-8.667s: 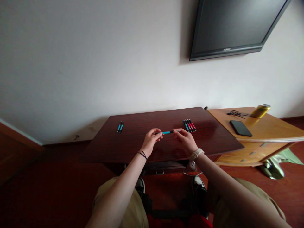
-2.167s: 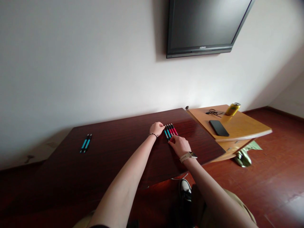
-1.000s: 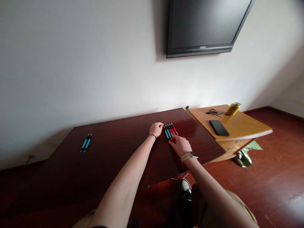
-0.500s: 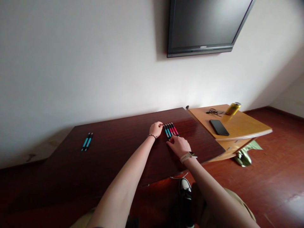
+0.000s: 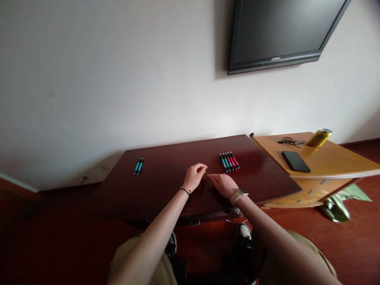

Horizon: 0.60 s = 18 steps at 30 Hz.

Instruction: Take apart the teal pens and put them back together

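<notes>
A row of several pens, with blue pens on its left and pink-red pens on its right, lies side by side on the dark wooden table. My left hand hovers to the left of and nearer than the row, fingers loosely bent, nothing visible in it. Close by on its right, my right hand is in front of the row, fingers stretched to the left and apart from the pens. Two more blue pens lie together toward the table's left end.
A lighter wooden cabinet adjoins the table on the right. On it are a black phone, a dark cable and a yellow can. A television hangs on the wall. Green cloth lies below the cabinet.
Both hands have come away from the row of pens toward me. The row stays lined up on the table. My view has swung left, so everything sits further right.
</notes>
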Available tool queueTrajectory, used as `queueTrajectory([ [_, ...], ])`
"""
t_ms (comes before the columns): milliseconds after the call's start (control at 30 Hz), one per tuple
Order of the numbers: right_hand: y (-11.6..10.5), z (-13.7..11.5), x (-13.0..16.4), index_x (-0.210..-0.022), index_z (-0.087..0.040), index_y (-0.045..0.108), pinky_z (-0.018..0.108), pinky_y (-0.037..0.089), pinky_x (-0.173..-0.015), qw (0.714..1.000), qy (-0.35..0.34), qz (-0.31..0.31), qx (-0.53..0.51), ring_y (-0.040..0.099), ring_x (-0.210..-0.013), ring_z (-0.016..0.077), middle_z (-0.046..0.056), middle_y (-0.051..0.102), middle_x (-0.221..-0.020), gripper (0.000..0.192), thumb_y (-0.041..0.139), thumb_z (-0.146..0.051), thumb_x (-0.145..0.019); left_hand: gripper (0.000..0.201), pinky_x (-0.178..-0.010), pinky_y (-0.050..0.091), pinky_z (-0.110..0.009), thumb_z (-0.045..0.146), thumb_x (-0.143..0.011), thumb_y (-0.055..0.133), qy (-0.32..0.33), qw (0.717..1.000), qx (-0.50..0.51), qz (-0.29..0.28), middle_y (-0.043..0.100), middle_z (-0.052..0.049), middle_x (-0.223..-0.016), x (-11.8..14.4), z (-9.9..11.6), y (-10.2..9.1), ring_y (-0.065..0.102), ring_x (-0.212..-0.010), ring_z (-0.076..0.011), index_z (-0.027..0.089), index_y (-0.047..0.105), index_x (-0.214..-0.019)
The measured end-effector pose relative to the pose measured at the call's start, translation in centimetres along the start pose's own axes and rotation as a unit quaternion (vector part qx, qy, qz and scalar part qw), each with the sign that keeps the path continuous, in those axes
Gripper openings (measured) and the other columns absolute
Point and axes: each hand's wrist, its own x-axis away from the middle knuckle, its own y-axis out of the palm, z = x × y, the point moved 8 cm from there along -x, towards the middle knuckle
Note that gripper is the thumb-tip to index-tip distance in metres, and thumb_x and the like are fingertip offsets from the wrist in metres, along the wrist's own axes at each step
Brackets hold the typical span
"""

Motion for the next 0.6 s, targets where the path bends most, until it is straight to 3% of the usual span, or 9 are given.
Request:
queueTrajectory([
  [200, 1.6, -1.0, 0.6, -0.101, -0.024, 0.069, 0.025, 0.035, -0.071, 1.0, 0.002, -0.01, 0.011, 0.071, -0.081, 0.0185, 0.004, 0.077, -0.089, 0.033, 0.04, -0.038, -0.112, 0.026, -0.088, 0.057, -0.026, 0.034, -0.102, 0.053, -0.027, 0.999, -0.027, -0.02, 0.079, -0.003, -0.103, 6.5, -0.6, -3.1, 0.075, -0.092, -0.0165, 0.025, 0.077, -0.107],
  [333, 2.3, -1.5, 1.0, -0.114, -0.028, 0.07, 0.025, 0.037, -0.072, 1.0, 0.009, -0.008, 0.016, 0.072, -0.085, 0.0199, 0.003, 0.078, -0.094, 0.023, 0.05, -0.038, -0.107, 0.024, -0.094, 0.055, -0.028, 0.03, -0.103, 0.052, 0.0, 0.994, -0.109, -0.01, 0.079, -0.003, -0.107, 8.6, -1.2, -4.3, 0.073, -0.098, -0.0178, 0.027, 0.076, -0.104],
  [600, 3.0, -1.9, 1.0, -0.114, -0.031, 0.073, 0.025, 0.037, -0.071, 0.999, 0.002, -0.001, 0.038, 0.072, -0.082, 0.0195, 0.001, 0.079, -0.094, 0.025, 0.049, -0.031, -0.104, 0.022, -0.092, 0.053, -0.028, 0.024, -0.103, 0.052, 0.115, 0.96, -0.245, -0.071, 0.074, -0.005, -0.104, 8.9, -0.4, -2.3, 0.071, -0.099, -0.0194, 0.028, 0.073, -0.108],
])
